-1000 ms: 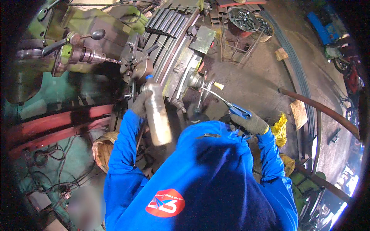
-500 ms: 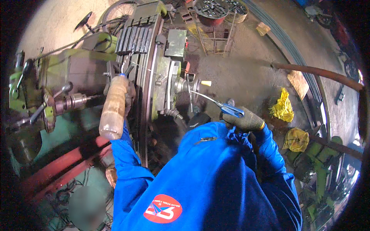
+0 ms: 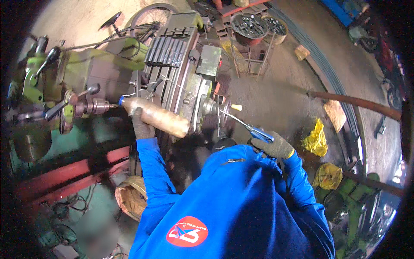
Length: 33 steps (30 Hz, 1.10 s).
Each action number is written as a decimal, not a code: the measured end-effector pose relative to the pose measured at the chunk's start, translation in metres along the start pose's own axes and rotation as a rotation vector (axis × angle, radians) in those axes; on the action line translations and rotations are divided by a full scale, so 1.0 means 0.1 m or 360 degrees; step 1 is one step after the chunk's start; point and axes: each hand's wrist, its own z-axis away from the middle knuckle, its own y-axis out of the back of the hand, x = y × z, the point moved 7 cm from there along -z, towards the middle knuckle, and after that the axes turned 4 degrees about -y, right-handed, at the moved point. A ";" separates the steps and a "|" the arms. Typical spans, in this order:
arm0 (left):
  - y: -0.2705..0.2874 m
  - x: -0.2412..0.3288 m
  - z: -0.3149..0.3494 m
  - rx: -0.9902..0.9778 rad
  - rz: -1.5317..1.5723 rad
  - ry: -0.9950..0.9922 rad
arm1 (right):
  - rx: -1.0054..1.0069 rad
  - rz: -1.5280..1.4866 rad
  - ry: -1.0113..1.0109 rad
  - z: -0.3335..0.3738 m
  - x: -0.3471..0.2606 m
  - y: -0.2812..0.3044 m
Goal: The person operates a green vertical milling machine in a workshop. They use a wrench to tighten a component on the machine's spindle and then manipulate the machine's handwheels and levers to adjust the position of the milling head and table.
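My left hand (image 3: 142, 124), in a dark glove, is closed around a cloudy plastic bottle (image 3: 166, 118) stained brown. The bottle lies nearly level, its blue cap pointing left, close to the drill chuck (image 3: 98, 106) of a green machine. In my gloved right hand (image 3: 278, 146), a blue-handled tool (image 3: 261, 134) with a long thin metal shaft is gripped; its exact kind I cannot make out. That shaft reaches up and left toward the machine's handwheel (image 3: 224, 108).
Dark metal bars (image 3: 166, 52) lie side by side on the machine table. Beyond stand tubs of metal parts (image 3: 249, 26) and a metal frame (image 3: 250, 60). Yellow sacks (image 3: 316, 139) lie on the floor at right, near a curved rusty bar (image 3: 353, 102). A red beam (image 3: 73, 177) crosses lower left.
My left hand has turned the bottle from steep to nearly level, its cap swinging left toward the chuck. The right hand keeps its hold on the blue-handled tool. The whole view has shifted slightly.
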 end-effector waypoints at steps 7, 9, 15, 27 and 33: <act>0.31 -0.09 0.23 0.0354 -0.1143 -0.0680 | 0.0011 0.0077 0.0115 0.02 -0.14 0.01; -0.03 0.09 0.38 0.0379 -0.1080 -0.0772 | 0.0021 0.0107 0.0139 -0.03 -0.04 0.02; -0.51 0.35 0.14 0.0464 -0.0897 -0.0565 | 0.0061 0.0139 0.0241 0.06 -0.24 -0.01; -2.03 0.59 -2.42 0.0186 -0.1000 -0.1095 | 0.0286 -0.0120 0.0274 -0.04 0.21 0.22; -2.68 0.25 -3.25 0.0290 -0.1567 -0.0925 | 0.0444 -0.0551 0.0063 -0.08 0.54 0.27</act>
